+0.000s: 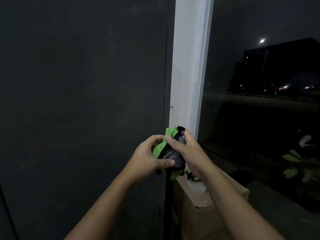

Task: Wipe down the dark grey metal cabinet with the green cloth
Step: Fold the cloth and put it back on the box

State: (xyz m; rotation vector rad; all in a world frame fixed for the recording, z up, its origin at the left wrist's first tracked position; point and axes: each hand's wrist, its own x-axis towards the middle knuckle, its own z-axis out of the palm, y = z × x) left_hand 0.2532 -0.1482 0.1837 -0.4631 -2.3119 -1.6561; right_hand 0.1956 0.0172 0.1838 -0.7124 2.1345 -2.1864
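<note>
The dark grey metal cabinet fills the left half of the view, its flat side facing me. In front of its right edge I hold the green cloth, bunched up, with black and grey parts showing. My left hand grips the cloth from the left, thumb across the grey part. My right hand pinches its upper right part with curled fingers. The cloth is off the cabinet surface, between both hands.
A white window frame post stands right of the cabinet. Beyond it is dark window glass with night lights outside. A cardboard box sits below my right forearm, beside the cabinet's lower right edge.
</note>
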